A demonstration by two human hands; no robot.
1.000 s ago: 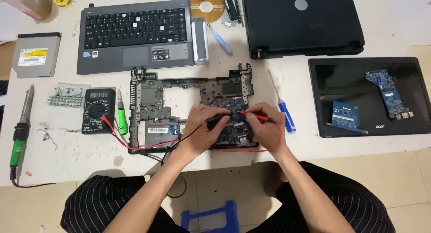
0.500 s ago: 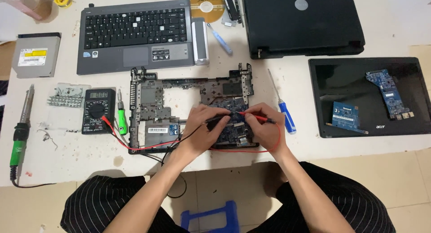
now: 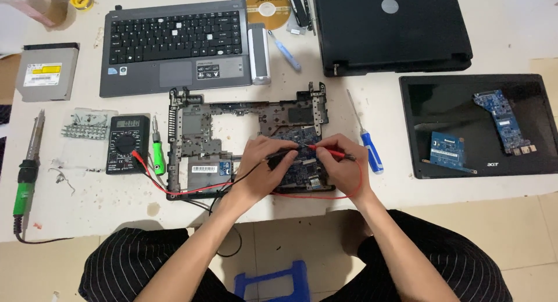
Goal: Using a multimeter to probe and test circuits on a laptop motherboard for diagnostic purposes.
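Here, from the head view, a black probe is pinched in the left hand, and a red probe is pinched in the right hand. Both tips are held on the blue board inside the laptop frame on the table. A meter is seen to the left, a blue screwdriver just right.

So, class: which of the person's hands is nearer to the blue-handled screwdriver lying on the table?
Right. The right hand is just beside the blue-handled screwdriver, to its left. The left hand is farther away, beyond the right hand, over the laptop base.
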